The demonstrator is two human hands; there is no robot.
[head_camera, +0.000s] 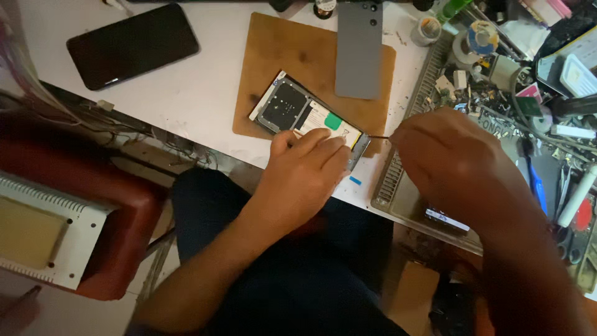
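Left hand [305,171] steadies opened phone [305,112], internals exposed.

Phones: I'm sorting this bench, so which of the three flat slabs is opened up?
The opened phone under the left hand, innards showing; the black phone and grey back cover lie closed.

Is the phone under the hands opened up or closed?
Opened up: the phone shows its insides, and a grey back cover lies apart on the mat.

Bare table [205,93] left of mat [280,50] = free; cluttered tray [410,112] blocks right, grey back cover [359,50] behind.
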